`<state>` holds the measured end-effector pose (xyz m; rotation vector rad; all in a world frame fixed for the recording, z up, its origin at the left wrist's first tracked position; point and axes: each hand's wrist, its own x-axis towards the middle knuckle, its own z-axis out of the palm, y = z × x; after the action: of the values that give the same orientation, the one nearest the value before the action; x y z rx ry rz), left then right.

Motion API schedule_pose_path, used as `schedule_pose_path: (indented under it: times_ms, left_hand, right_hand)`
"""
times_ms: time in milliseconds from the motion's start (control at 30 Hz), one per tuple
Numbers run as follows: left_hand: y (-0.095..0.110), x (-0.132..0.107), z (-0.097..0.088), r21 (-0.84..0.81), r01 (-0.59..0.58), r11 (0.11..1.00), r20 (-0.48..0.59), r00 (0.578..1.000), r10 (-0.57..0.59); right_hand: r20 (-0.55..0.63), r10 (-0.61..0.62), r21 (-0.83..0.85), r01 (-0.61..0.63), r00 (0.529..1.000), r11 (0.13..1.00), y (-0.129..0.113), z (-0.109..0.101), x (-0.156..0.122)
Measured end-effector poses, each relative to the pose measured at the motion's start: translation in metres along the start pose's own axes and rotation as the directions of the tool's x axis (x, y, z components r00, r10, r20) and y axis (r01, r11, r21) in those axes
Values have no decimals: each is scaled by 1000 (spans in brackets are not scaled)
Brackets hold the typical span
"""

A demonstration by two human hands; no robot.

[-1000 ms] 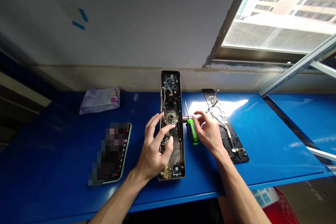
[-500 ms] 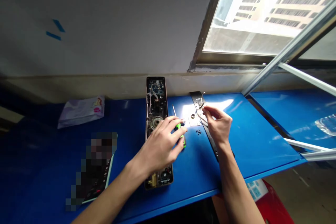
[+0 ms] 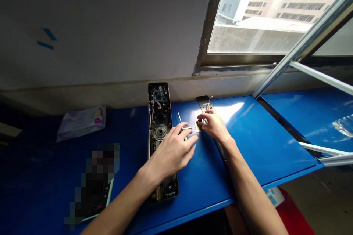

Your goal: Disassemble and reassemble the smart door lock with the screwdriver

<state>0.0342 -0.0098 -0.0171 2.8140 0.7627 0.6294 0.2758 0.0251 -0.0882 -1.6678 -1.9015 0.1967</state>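
An opened door-lock body [image 3: 159, 117] with its circuit board and gears exposed lies lengthwise on the blue table [image 3: 248, 143]. My left hand [image 3: 172, 152] lies over its right edge, fingers stretched out on the green-handled screwdriver [image 3: 180, 121] beside it. My right hand [image 3: 213, 125] reaches down to a small brass-coloured plate [image 3: 198, 127] on the table, fingertips pinched at its far edge. A long black metal plate [image 3: 204, 101] with a wire on it runs under that hand, mostly hidden by the hand and wrist.
A pale plastic packet [image 3: 81, 121] lies at the back left. A phone with a blurred screen [image 3: 95, 185] rests near the front left edge. The wall and a window sill stand just behind the table. A second blue surface [image 3: 311, 114] lies to the right past an aluminium rail.
My right hand has dropped from the wire on the black plate to the small brass plate. My left hand has slid slightly forward over the screwdriver. The view has shifted right.
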Motion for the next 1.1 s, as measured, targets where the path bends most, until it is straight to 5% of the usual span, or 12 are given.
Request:
schedule_pose_path:
  times_ms: [167,267,367,500,700,1100]
  left_hand:
    - [-9,-18,-14,-71,57,996,-190,979,-70]
    - [-23,-34,-14,-89,205,975,-389,894,-223]
    - [-37,-49,-6,-167,338,926,-469,799,-376]
    - [-46,-62,5,-359,406,840,-462,705,-538]
    - [-50,-69,9,-609,382,695,-373,635,-676]
    - [-51,-65,19,-808,300,508,-229,635,-738]
  right_hand:
    - [-82,-9,20,11,997,1000,-16,-11,0]
    - [-163,-36,69,47,986,997,-37,-21,0]
    - [-246,-59,131,93,968,987,-63,-26,-2]
    - [-268,-117,194,173,956,966,-98,-25,-2]
    - [-132,-285,219,308,949,926,-131,-18,1]
    - [74,-440,136,428,895,894,-147,0,4]
